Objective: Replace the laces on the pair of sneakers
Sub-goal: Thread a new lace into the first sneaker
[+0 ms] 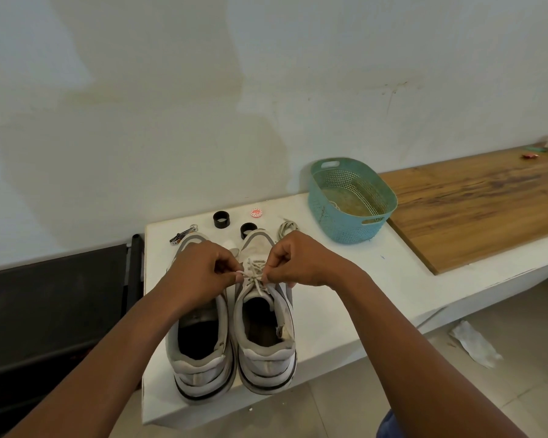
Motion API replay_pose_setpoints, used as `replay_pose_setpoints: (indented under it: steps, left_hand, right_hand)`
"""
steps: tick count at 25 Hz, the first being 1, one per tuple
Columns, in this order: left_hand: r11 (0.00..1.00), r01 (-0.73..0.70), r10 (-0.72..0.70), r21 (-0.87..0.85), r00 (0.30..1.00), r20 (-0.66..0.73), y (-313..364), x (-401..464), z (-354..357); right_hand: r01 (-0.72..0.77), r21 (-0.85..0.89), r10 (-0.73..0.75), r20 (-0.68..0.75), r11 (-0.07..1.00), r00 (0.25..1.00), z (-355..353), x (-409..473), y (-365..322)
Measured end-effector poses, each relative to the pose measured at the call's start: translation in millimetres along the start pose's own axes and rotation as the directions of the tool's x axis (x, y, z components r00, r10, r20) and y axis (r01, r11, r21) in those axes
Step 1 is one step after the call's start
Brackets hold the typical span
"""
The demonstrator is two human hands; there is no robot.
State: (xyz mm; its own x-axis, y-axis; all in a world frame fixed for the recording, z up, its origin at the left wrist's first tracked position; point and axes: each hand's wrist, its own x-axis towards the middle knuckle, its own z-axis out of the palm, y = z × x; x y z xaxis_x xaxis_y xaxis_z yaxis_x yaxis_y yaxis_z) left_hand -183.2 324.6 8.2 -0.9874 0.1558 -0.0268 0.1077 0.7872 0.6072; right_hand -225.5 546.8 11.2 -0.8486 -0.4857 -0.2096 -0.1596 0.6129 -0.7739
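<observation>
On a white surface [345,279] set against a patchy pale wall [171,90], a pair of worn white sneakers stands heels toward the camera, touching side by side: the left sneaker [200,352] and the right sneaker [266,339]. Over the right one, the left hand [200,270] and right hand [301,263] each pinch an end of its pale lace [255,275] between curled fingers. Beyond the toes lie two black rings [221,219], a red-and-white cap [258,212], a small metal tool [184,233] and a coiled spare lace [287,228]. A teal perforated basket [351,226] sits at the back right, just beside a wooden board [475,210]. Crumpled paper [473,343] lies on the tiled floor [503,311].
</observation>
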Motion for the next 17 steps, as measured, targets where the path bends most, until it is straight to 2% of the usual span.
replay_pose_setpoints:
  steps: [5,9,17]
  left_hand:
    - [0.983,0.005,-0.004,0.185,1.0,-0.005,-3.8,-5.1,2.6]
    - [0.945,0.056,-0.032,0.324,0.996,-0.078,-1.7,-6.9,4.4]
    - [0.888,0.142,-0.083,0.436,0.985,-0.152,4.1,-8.4,1.9]
  right_hand:
    - [-0.053,-0.071,0.058,0.071,0.996,0.996,-6.5,-3.9,2.4]
    - [-0.116,-0.097,0.124,0.081,0.988,0.989,-8.2,-5.1,6.0]
    - [-0.117,-0.205,0.137,0.086,0.972,0.987,-8.2,-5.6,5.5]
